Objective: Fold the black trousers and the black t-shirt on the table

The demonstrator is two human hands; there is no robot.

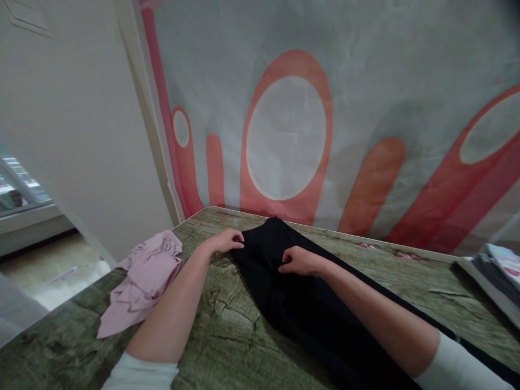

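Observation:
A long black garment [300, 309] lies stretched along the green, wood-patterned table [227, 325], its far end near the table's back edge. My left hand [227, 240] pinches the garment's left edge near that far end, fingers closed on the cloth. My right hand [298, 261] rests on top of the garment a little nearer to me, fingers curled and gripping a fold of the black fabric. Both forearms reach out over the table, the right one lying across the garment.
A crumpled pink garment [142, 279] lies at the table's left edge. A stack of folded clothes [493, 276] sits at the right edge. A grey banner with red shapes [325, 119] hangs behind the table. Floor shows at the left.

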